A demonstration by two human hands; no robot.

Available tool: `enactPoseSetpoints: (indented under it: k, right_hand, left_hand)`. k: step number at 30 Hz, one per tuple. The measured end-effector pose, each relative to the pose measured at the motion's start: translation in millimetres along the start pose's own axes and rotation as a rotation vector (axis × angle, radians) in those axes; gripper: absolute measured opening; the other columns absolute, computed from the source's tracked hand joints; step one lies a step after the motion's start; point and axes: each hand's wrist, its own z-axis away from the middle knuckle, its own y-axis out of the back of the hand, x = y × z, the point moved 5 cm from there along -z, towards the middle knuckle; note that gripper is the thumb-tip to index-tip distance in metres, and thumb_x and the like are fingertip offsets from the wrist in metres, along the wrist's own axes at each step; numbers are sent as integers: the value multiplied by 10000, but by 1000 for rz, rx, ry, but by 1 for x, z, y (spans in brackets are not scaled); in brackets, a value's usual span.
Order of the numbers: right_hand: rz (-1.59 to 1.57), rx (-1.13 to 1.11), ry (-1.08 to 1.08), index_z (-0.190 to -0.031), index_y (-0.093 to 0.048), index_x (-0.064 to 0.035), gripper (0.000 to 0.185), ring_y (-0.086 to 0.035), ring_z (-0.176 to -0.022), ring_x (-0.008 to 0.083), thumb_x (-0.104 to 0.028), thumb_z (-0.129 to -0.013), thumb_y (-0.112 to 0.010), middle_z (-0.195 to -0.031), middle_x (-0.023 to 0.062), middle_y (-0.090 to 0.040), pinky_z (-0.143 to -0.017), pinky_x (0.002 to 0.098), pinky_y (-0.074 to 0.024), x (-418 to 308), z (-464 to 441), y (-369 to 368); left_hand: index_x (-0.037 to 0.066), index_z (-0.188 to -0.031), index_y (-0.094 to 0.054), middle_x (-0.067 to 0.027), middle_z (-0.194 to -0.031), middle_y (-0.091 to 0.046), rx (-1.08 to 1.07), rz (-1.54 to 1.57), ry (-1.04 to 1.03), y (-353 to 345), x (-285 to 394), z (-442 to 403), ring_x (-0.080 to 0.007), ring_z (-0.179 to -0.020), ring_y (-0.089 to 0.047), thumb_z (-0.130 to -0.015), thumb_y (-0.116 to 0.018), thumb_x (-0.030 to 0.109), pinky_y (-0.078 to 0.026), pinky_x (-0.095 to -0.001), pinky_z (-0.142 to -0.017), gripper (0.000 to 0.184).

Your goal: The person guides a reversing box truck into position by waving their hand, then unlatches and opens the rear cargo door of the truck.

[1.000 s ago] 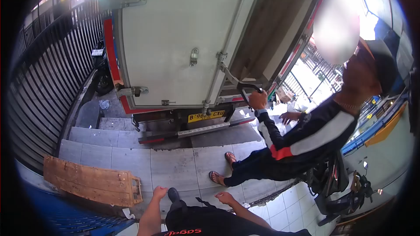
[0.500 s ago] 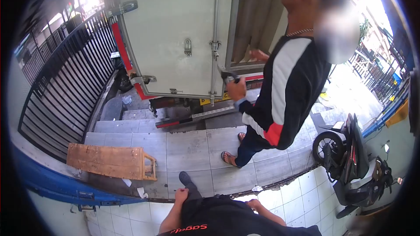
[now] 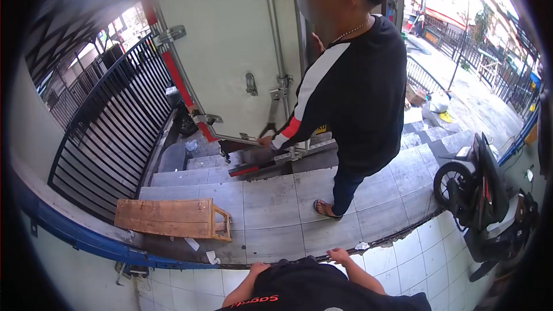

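Note:
My left hand is at the left side of my black shirt, its fingers curled and partly hidden. On the other side of the shirt, my right hand is held low over the tile edge, too small to make out its fingers well. Ahead, a person in a black jacket with white and red sleeve stripes stands at the truck's white rear door. That person's hand is near the dark lever at the bottom of the door's metal locking bar.
A wooden bench lies on the tiled landing at the left, beside a black railing. Steps lead down toward the truck. A motorcycle is parked at the right. White paper scraps lie near the landing's edge.
The person in the jacket has turned their back more to me and moved closer to the door, lowering the lever. My view has shifted; my hands are nearer the shirt.

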Motion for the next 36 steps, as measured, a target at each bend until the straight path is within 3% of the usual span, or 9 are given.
enactPoseSetpoints:
  k: [3,7,16,22,24,30,33,35,36]
  right_hand:
    - [113,-106,145,-948,-582,-20,471,-554,-591,163,-429,-714,-584,-724,78,-592,-536,272,-454,-53,44,-16]
    - [259,-220,154,-963,-571,-4,489,-577,-689,180,-419,-705,-588,-799,105,-592,-580,295,-483,-55,43,-36]
    - [160,-326,-4,-1034,-521,-33,443,-548,-833,209,-371,-751,-572,-953,88,-557,-681,348,-470,-20,37,-50]
    - [110,-239,6,-1004,-532,-13,447,-547,-831,229,-379,-748,-558,-932,110,-543,-684,364,-461,-38,69,-49]
    - [82,-235,-11,-1012,-525,-14,450,-547,-830,227,-379,-752,-558,-930,110,-543,-679,364,-461,-38,74,-60]
    - [191,-302,0,-996,-551,-19,470,-565,-821,219,-409,-736,-577,-904,111,-579,-689,345,-458,-46,83,-131]
    - [428,-247,144,-943,-586,-14,470,-573,-812,199,-428,-722,-577,-851,124,-601,-699,317,-453,-57,63,-170]
    - [634,-172,485,-908,-602,-14,481,-578,-784,193,-452,-711,-569,-813,126,-612,-709,304,-443,-76,58,-193]
    - [645,-176,483,-908,-602,-14,481,-578,-784,193,-452,-711,-569,-813,126,-612,-709,304,-443,-86,68,-201]
  left_hand:
    - [53,-714,-647,-108,-704,-625,266,-55,81,27,16,34,-222,-684,-606,-639,-601,432,-460,-328,-647,388]
    - [43,-735,-621,-127,-788,-617,189,364,272,32,8,59,-237,-762,-582,-643,-620,407,-445,-328,-693,376]
    - [63,-782,-597,-135,-862,-602,398,205,241,29,-40,97,-271,-863,-562,-648,-607,402,-436,-333,-770,364]
    - [43,-772,-640,-154,-872,-601,209,-38,205,29,-71,95,-322,-847,-558,-719,-477,450,-436,-356,-773,442]
    - [102,-760,-658,-119,-772,-622,94,-166,-2,28,-73,94,-273,-736,-589,-665,-484,430,-455,-332,-674,383]
    - [76,-795,-645,-74,-695,-633,168,268,27,51,-116,132,-182,-640,-607,-692,-542,284,-466,-290,-625,254]
    - [18,-874,-602,-79,-655,-626,263,469,124,53,-153,150,-162,-627,-610,-681,-585,241,-468,-280,-619,295]
    - [48,-801,-620,-51,-682,-633,326,478,226,46,-185,157,-168,-657,-612,-667,-557,245,-467,-290,-645,246]
    - [64,-765,-635,-51,-669,-632,320,461,236,45,-194,165,-171,-634,-611,-666,-551,266,-471,-283,-645,241]
